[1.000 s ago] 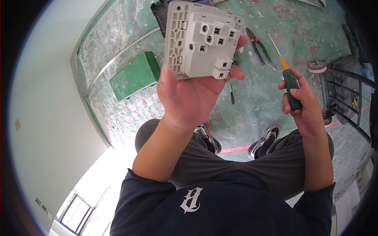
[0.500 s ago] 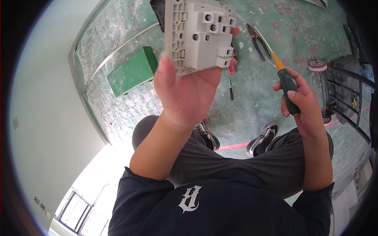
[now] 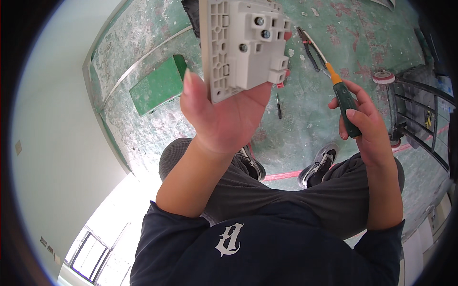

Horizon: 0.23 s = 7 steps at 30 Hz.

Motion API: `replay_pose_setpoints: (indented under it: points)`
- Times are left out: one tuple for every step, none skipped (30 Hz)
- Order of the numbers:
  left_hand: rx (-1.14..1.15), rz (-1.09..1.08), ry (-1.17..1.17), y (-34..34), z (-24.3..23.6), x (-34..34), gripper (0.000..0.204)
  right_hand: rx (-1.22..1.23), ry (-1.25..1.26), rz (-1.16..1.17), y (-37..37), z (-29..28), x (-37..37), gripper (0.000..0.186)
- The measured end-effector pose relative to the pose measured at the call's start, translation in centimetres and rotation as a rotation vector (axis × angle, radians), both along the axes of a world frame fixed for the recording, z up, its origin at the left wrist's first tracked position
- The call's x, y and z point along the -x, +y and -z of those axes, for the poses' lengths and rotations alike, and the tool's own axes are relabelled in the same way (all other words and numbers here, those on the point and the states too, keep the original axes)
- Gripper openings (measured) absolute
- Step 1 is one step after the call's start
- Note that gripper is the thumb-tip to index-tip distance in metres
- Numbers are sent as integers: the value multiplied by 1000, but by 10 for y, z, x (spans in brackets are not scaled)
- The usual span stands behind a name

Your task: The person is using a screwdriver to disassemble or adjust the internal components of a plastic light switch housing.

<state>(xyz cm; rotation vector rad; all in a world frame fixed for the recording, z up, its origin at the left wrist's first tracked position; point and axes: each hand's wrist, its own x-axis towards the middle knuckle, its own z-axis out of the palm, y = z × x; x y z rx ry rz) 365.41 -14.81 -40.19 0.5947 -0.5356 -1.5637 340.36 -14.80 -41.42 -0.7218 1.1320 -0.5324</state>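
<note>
My left hand is closed around a white wall socket, held up at the top of the view. The socket's back faces me, with several screw terminals and square holes. Its fingers are mostly hidden behind the socket; the thumb stands along the near left edge. In my right hand is a screwdriver with a dark green and orange handle, its long shaft pointing up and away to the left. The screwdriver is apart from the socket.
On the worn green floor lie pliers, a small dark-handled tool and a green metal box. A black metal frame with wheels stands at the right. A pale wall runs along the left. My shoes are below.
The socket has shifted slightly right and down and tilted a little in my left hand, whose thumb has moved slightly left. My right hand and the screwdriver have barely moved.
</note>
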Motion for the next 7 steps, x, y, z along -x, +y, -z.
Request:
replay_pose_setpoints:
  points:
    - [-115,14,68,-4,-17,4,77,8,1,-10,2,1,2,60]
    - [-230,26,135,-5,-29,7,77,18,1,-21,2,3,2,60]
    - [-237,26,122,-1,-25,9,77,11,-12,-18,1,6,1,60]
    - [-147,85,196,3,-16,9,77,23,42,-28,-2,7,-2,60]
    - [-51,152,279,3,-13,11,77,40,107,-31,-8,9,-3,61]
    - [-22,207,258,4,-19,14,77,64,107,3,-11,18,-4,61]
    - [7,256,235,6,-27,20,76,92,116,40,-13,32,-2,62]
